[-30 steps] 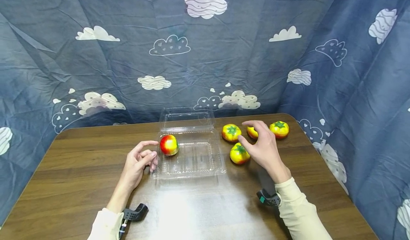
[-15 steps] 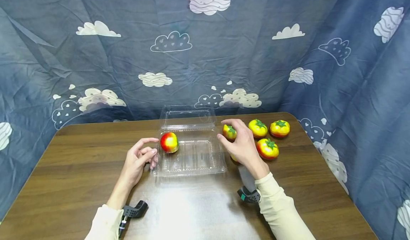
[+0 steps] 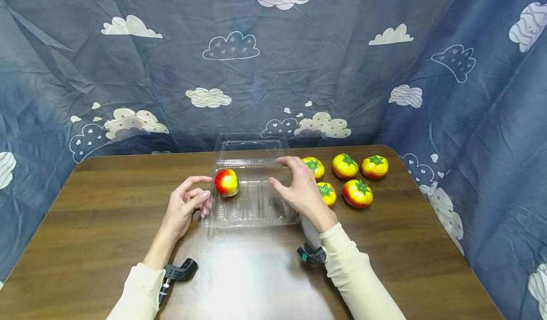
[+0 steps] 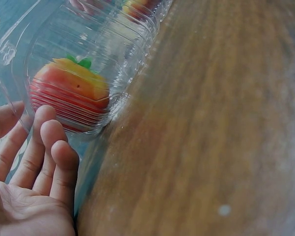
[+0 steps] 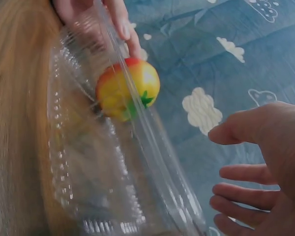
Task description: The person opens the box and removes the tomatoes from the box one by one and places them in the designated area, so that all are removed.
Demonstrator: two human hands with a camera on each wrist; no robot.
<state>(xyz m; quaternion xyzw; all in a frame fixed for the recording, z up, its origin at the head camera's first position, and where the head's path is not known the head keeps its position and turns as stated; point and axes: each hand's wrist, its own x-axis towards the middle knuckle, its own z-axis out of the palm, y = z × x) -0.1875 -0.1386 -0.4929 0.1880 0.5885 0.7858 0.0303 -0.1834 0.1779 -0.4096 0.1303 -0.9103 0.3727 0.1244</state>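
Observation:
My left hand [image 3: 181,208] is at the left wall of a clear plastic clamshell box [image 3: 252,221], index fingertip right at the rim, fingers loosely bent. Inside the box, near that hand, one red-and-yellow tomato-like fruit [image 3: 227,183] lies tipped on its side. Its green leafy top [image 5: 140,105] shows in the right wrist view. The box's lid [image 3: 252,149] is folded back behind it. My right hand [image 3: 301,189] hovers over the right part of the box, thumb and fingers spread apart, nothing between them.
Several more such fruits stand on the wooden table [image 3: 107,206], right of the box; among them are a back-row fruit [image 3: 344,166], a far-right fruit [image 3: 375,166] and a front fruit [image 3: 357,193]. A blue cloud-print curtain [image 3: 171,73] hangs behind the table.
My right hand has moved left, from over the fruits to the right part of the box, uncovering the fruits. The left hand stays at the box. The head view has tilted down slightly.

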